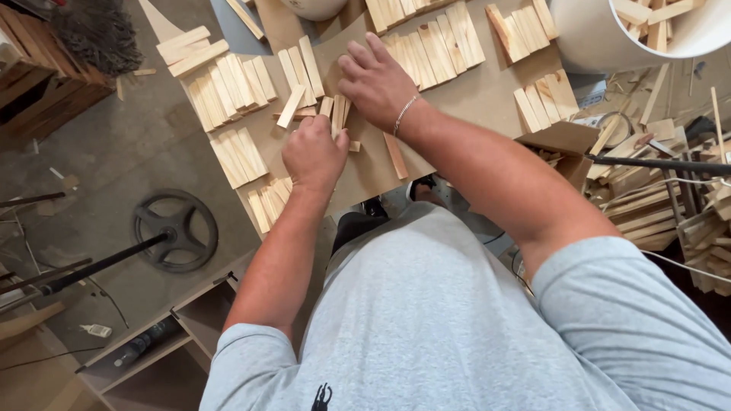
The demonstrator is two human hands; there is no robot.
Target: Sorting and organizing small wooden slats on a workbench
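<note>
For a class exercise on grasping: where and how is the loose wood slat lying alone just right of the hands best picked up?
Pinch the slat across its narrow width near the middle, coming from above. It lies flat on the cardboard, long and thin, its long edges free; the right hand is nearest, though that forearm passes close over its upper end.

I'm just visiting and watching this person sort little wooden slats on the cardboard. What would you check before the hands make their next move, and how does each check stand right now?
1. Left hand has a firm hold on the bundle of slats: ok, the fist is closed around them.
2. Right hand steadies the bundle: ok, it rests on top.
3. Bare space on the cardboard sheet to lay slats: ok.
4. Loose slat lying across a sorted row: not ok.
5. Slat under the right wrist could be knocked: cannot tell.
6. White bucket is clear of the hands: ok.
</note>
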